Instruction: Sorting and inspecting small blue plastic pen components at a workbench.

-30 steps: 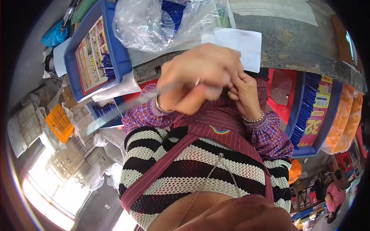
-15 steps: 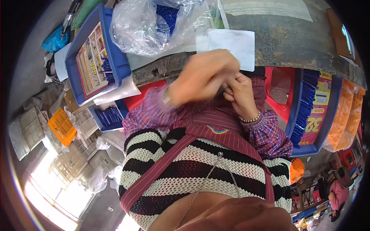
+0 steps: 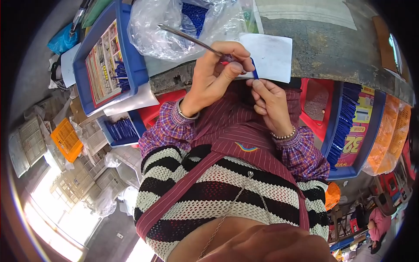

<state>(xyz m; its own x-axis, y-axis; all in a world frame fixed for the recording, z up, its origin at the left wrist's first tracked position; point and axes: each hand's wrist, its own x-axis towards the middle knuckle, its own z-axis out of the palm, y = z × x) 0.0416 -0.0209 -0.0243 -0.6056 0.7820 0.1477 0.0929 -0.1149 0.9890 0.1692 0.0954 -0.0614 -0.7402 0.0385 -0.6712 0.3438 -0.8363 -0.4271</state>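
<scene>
Just beside the left hand (image 3: 211,84), a blue strip (image 3: 255,71) juts from the right hand (image 3: 274,100), which pinches its near end; the left grips a metal tool (image 3: 188,37). The strip seems light, stiffish, best held by an end.

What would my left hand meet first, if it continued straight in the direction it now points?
Probably the thin blue piece held in the right hand, just ahead of the left hand in the picture. Depth is unclear; they may be touching.
</scene>
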